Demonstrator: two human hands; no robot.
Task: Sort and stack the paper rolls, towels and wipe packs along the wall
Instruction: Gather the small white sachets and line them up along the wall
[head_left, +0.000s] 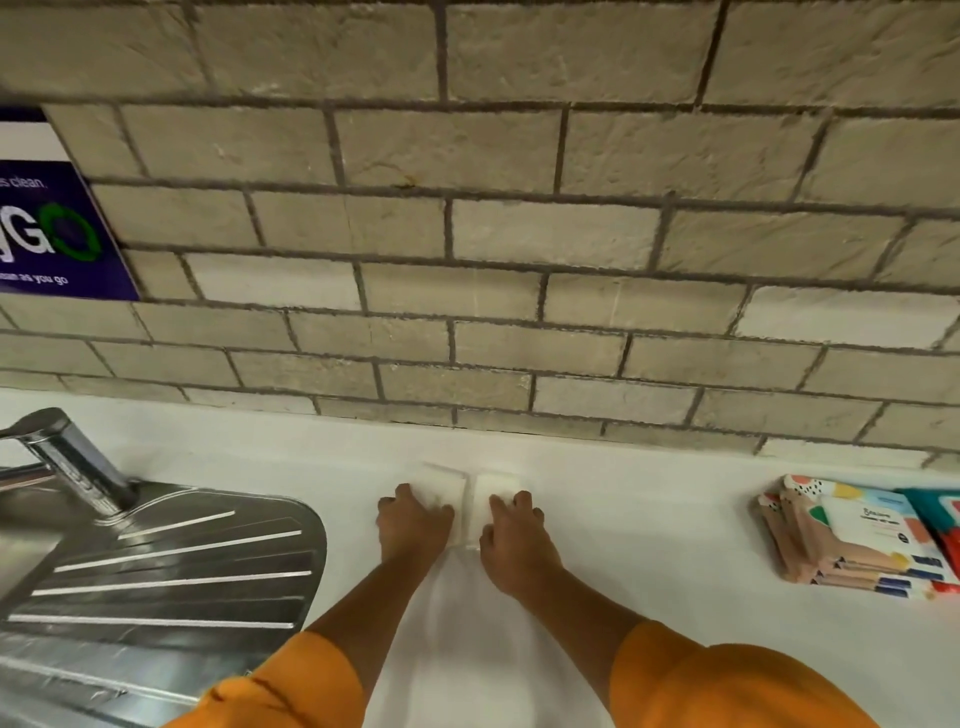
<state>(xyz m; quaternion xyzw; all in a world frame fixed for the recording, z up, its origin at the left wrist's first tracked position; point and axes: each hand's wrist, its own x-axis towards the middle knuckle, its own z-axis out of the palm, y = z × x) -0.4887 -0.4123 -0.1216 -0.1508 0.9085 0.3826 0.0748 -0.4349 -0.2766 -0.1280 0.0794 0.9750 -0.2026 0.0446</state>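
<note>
Currently left hand (414, 525) and right hand (511, 532) are pressing flat, fingers spread, on two white towel stacks (470, 493) lying side by side at 12 o'clock, near the wall (467, 234). They're looking light, soft, floppy; gripping the outer edges is probably best.

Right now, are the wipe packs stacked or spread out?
Stacked: the wipe packs lie piled on the counter near the wall.

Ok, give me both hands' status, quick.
Left hand: fingers curled, resting on the left white folded paper-towel pack; a firm grip cannot be told.
Right hand: fingers curled, on the right white folded paper-towel pack; likewise unclear.
</note>
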